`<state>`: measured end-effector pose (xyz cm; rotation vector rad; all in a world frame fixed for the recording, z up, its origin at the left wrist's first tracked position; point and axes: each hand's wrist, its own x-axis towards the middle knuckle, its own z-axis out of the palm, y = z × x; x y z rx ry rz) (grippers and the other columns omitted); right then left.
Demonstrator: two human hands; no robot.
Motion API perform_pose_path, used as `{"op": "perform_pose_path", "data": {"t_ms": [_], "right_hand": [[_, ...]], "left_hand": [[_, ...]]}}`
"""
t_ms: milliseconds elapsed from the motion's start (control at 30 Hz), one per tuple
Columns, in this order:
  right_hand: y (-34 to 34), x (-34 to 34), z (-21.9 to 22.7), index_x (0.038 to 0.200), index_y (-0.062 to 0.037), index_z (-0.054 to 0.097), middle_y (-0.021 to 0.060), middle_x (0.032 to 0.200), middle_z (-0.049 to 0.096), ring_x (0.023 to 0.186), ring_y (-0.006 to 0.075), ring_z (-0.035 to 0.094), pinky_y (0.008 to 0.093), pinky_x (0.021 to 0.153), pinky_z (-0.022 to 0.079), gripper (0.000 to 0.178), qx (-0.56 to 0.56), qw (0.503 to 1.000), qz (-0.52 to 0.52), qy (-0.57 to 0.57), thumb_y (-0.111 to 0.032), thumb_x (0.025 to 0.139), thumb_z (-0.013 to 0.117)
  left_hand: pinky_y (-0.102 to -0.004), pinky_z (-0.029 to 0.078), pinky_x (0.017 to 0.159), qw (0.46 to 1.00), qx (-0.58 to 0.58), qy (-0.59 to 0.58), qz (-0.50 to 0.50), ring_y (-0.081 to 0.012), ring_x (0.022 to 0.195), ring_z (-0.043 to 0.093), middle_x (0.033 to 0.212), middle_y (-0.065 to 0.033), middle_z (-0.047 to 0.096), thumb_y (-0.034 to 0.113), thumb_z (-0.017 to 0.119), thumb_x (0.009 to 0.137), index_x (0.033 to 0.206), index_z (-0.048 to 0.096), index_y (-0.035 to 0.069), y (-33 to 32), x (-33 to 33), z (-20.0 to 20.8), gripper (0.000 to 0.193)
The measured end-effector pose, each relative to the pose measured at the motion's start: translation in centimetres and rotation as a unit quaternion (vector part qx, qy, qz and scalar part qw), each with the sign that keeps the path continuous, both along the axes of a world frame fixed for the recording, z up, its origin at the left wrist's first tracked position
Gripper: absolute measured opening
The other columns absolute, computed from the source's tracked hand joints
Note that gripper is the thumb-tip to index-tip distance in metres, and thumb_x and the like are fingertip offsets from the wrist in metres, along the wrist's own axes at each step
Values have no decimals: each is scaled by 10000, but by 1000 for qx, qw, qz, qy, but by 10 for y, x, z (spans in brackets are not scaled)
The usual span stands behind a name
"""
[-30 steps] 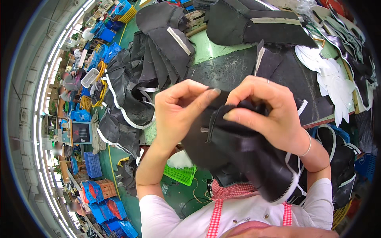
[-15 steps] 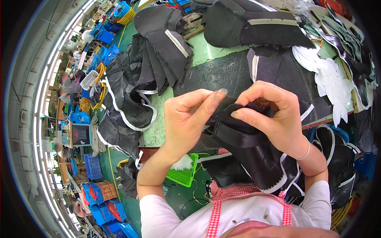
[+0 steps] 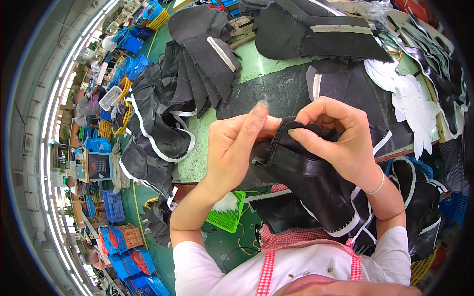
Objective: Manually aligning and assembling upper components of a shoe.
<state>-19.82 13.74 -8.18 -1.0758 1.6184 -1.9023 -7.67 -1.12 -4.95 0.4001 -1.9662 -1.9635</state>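
A black leather boot upper (image 3: 321, 192) with a white zigzag-cut lower edge hangs in front of my chest. My right hand (image 3: 340, 138) is closed on its top, pinching the folded edge between thumb and fingers. On the other side of that edge is my left hand (image 3: 237, 140), its thumb raised apart from the fingers. The left fingertips pass behind the upper's dark seamed edge and are partly hidden. Beneath both hands lies a dark, scuffed work mat (image 3: 271, 91).
Fanned black pieces (image 3: 207, 64) and white-edged uppers (image 3: 158, 123) lie to the left. A large black panel (image 3: 316, 37) sits at the back, white pieces (image 3: 412, 103) at the right. A green basket (image 3: 229, 214) stands below the table edge; more uppers (image 3: 414, 212) hang at lower right.
My left thumb has lifted away from the index finger, and the left fingers have moved behind the upper's edge. The upper's top has opened out slightly; my right hand keeps its pinch.
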Motion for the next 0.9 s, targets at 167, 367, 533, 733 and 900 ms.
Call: {"op": "perform_pose_path", "data": {"t_ms": [167, 367, 533, 733, 900], "right_hand": [[1, 5, 4, 835, -15, 636, -30, 682, 572, 581, 19, 467, 192, 531, 400, 151, 3, 1000, -7, -4, -57, 780, 770], [12, 1, 0, 790, -57, 546, 34, 865, 604, 627, 78, 488, 225, 563, 440, 292, 4, 993, -84, 88, -109, 731, 827], [15, -9, -1, 781, -32, 524, 92, 1074, 630, 712, 115, 556, 261, 637, 481, 282, -27, 985, 69, 155, -85, 752, 799], [19, -9, -3, 766, -41, 513, 85, 898, 687, 672, 165, 618, 268, 627, 503, 271, -18, 982, 71, 171, -98, 782, 778], [19, -7, -4, 756, -49, 518, 48, 760, 670, 628, 194, 645, 279, 571, 496, 260, -32, 978, 16, 206, -92, 777, 773]], "left_hand": [[-206, 510, 715, 996, -71, 3, -51, -67, 770, 622, 904, -61, 702, 53, 681, 905, 1021, 703, -62, 2, 7, 2, 165], [-176, 482, 622, 995, -89, 0, -39, -39, 726, 613, 810, -23, 692, -16, 713, 857, 989, 703, -67, -5, 18, -4, 142], [-169, 420, 537, 991, -129, 44, 14, -18, 633, 561, 718, -2, 652, -36, 754, 792, 860, 698, -50, -1, 21, -4, 90], [-160, 350, 490, 967, -230, 49, 96, 2, 571, 488, 663, 30, 619, -11, 782, 734, 783, 686, -15, -3, 25, -9, 108], [-166, 407, 527, 973, -205, 62, 79, -8, 585, 528, 701, 4, 655, 2, 771, 755, 822, 683, -9, -1, 22, -7, 112]]}}
